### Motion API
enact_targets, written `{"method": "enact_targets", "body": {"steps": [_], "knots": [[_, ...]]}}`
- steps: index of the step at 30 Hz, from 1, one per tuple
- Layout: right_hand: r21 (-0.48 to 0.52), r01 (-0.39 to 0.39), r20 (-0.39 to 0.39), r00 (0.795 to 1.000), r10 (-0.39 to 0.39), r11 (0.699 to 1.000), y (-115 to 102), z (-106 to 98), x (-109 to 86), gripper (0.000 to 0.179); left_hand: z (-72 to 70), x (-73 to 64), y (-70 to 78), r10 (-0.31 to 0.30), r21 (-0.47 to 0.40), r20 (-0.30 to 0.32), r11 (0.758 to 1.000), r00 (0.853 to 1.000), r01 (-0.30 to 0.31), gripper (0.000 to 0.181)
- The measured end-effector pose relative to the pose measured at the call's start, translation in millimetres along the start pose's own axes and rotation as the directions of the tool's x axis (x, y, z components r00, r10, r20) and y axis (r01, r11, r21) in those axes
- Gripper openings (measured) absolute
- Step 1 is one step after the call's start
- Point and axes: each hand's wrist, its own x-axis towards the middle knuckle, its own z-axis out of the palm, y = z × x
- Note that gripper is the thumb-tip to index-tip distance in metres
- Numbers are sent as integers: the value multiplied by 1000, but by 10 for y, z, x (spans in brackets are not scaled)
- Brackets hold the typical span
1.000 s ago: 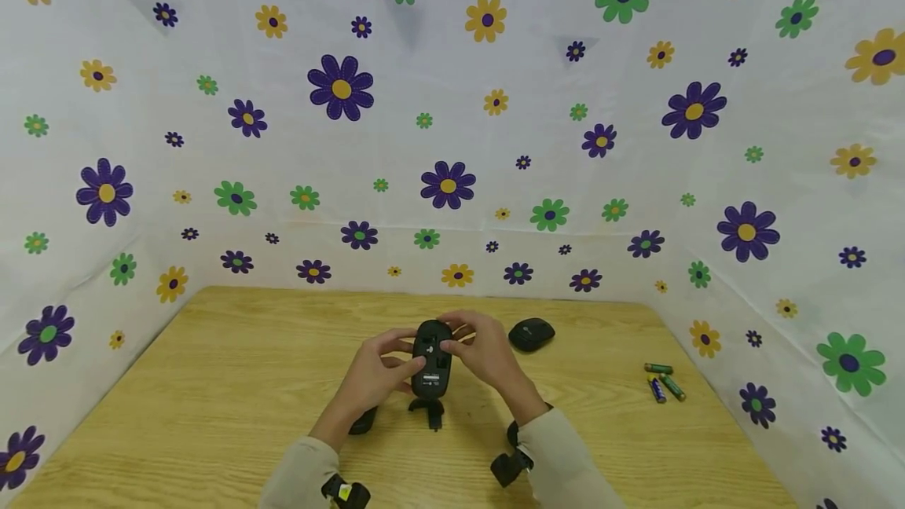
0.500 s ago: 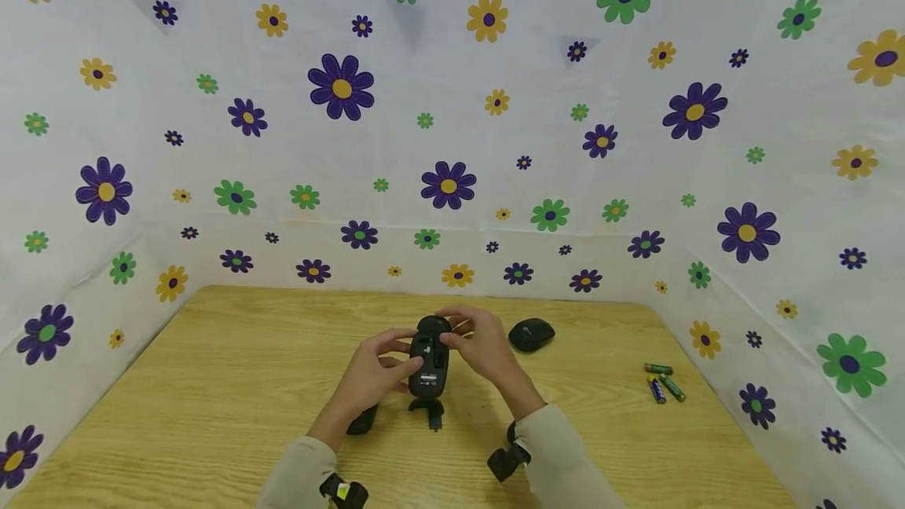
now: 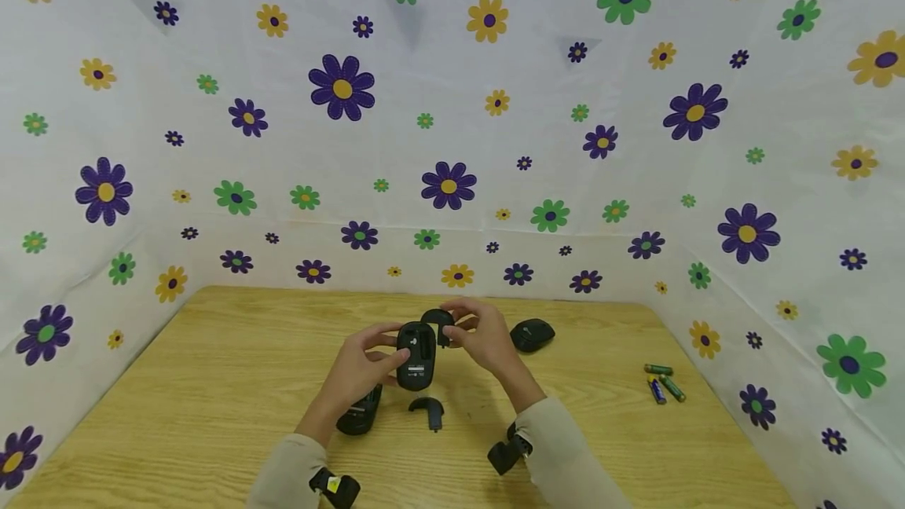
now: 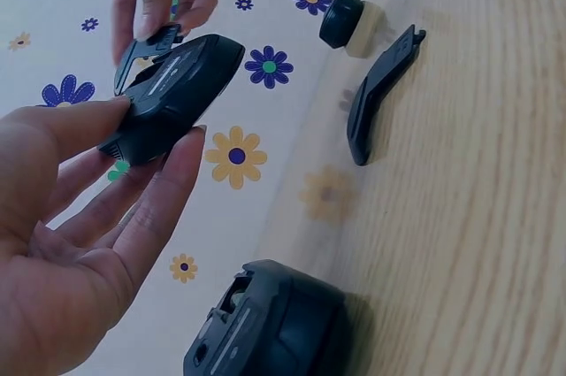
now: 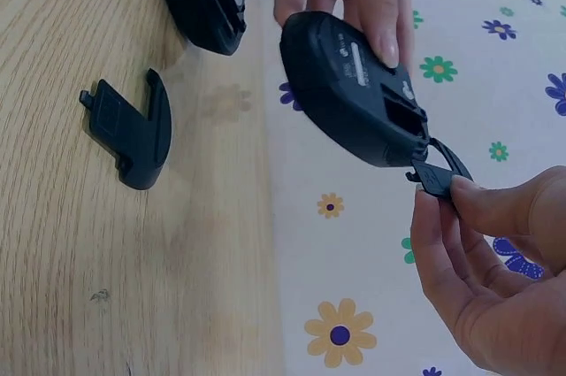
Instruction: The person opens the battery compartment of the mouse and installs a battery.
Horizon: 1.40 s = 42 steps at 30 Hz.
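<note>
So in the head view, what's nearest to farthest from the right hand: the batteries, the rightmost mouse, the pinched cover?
1. Pinched cover: in the right hand.
2. Rightmost mouse: just right of that hand.
3. Batteries: much farther right.

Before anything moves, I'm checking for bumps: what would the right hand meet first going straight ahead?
Probably the upturned mouse in the left hand; depth is hard to judge.

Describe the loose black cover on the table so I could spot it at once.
On the wooden table lies an upturned mouse. Just right of it in the head view sits the hooked black cover, resting on wood, unlike its lookalike pinched by the right hand.
</note>
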Motion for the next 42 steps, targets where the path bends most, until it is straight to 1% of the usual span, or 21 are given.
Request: {"method": "enact_targets", "body": {"steps": [3,6,10,13,20,24,29,30,34,37,42], "knots": [[25,-16,-9,1000,16,1000,25,8,24,33,-26,3,13,9,-10,-2,1000,1000,-9,52],[30,-23,-16,1000,24,999,56,17,58,33,-45,4,23,12,-15,-17,1000,1000,-13,51],[-18,-60,8,998,60,998,135,37,104,32,-57,-1,22,5,-7,-31,1000,1000,-5,50],[-52,-90,41,995,93,995,204,59,138,32,-59,-9,18,-1,1,-23,1000,1000,1,50],[-101,-111,106,987,122,989,333,116,220,30,-74,-14,18,-3,-2,-10,1000,1000,3,50],[-136,-140,118,981,156,981,391,140,262,29,-88,-14,20,1,1,-10,1000,1000,-1,51],[-192,-174,110,974,198,966,466,172,345,30,-91,-20,19,3,-3,-6,1000,1000,-3,51],[-207,-178,108,973,203,962,486,178,366,30,-90,-18,17,4,-4,-4,1000,1000,-4,51],[-303,-144,111,976,185,942,555,214,435,29,-95,-7,13,11,4,0,1000,1000,-11,51],[-350,-120,114,979,169,929,601,248,471,27,-105,-1,18,14,12,-4,1000,1000,-14,51],[-347,-152,113,973,202,926,671,292,483,25,-119,-12,-3,15,13,-6,1000,1000,-15,51]]}}
